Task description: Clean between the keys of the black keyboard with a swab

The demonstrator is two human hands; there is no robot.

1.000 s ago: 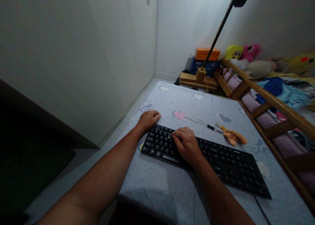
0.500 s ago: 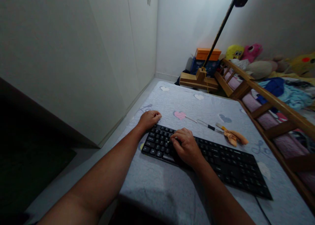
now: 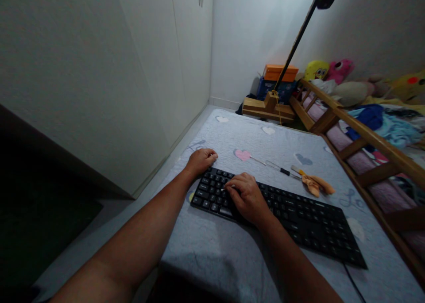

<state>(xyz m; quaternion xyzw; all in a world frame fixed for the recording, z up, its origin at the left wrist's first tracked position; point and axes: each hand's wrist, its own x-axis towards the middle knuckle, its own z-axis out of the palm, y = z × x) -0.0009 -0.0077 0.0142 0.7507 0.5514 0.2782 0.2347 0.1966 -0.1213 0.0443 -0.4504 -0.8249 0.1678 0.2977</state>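
A black full-size keyboard (image 3: 308,225) lies slantwise on the cloth-covered table. My right hand (image 3: 247,197) is over its left half, fingers pinched on a thin white stick that looks like a cotton swab (image 3: 223,189). The swab's tip is down at the letter keys; most of its length is hidden by the fingers. At the keyboard's far left corner, my left hand (image 3: 201,160) rests with fingers curled closed. Whether they grip anything is hidden. Behind the keyboard lie another cotton swab (image 3: 258,160), a wire-looped tool with a black grip (image 3: 284,171), a small brush (image 3: 298,169) and a crumpled orange cloth (image 3: 315,186).
The pale blue tablecloth (image 3: 212,245) has heart prints. A white cabinet (image 3: 159,73) stands close on the left. To the right runs a wooden bed rail (image 3: 375,130) with plush toys and clothes beyond. A lamp pole (image 3: 297,40) rises from a wooden base at the back.
My right hand has moved slightly left across the keys with the cotton swab. My left hand, the keyboard and the items behind it have stayed put.
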